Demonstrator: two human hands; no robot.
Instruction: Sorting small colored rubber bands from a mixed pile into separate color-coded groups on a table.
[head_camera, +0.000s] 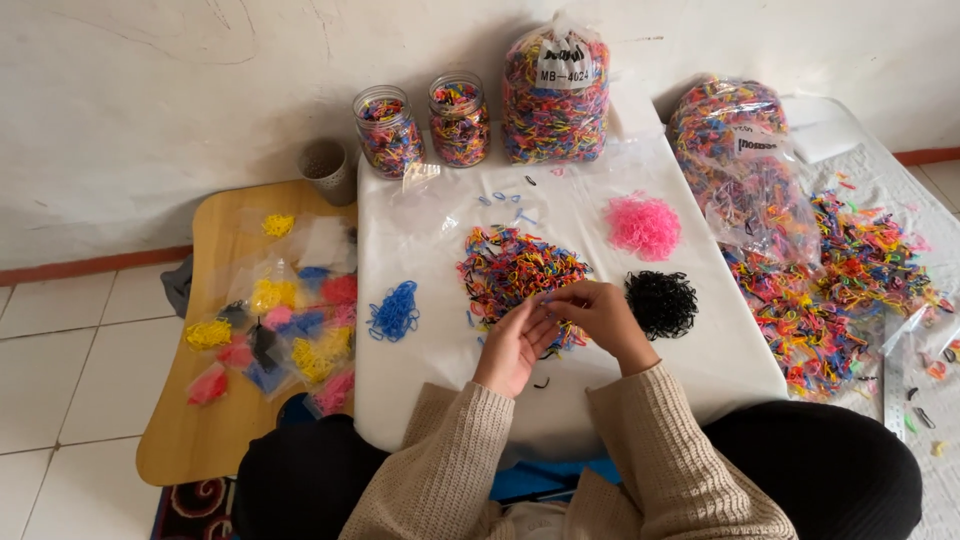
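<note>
A mixed heap of small coloured rubber bands (515, 265) lies in the middle of the white table (700, 350). My left hand (515, 345) is palm up at the heap's near edge, fingers curled, with small bands in it. My right hand (598, 315) reaches over from the right, its fingertips pinching bands next to the left hand's fingers. Sorted piles lie around: blue bands (394, 310) to the left, pink bands (643, 225) at the back right, black bands (661, 303) right beside my right hand.
Two jars (388, 130) and a big bag (556, 95) of mixed bands stand at the table's back edge. Another open bag (745, 160) spills bands onto a cloth at the right. A low wooden table (180, 430) at the left holds small packets of sorted bands (280, 330).
</note>
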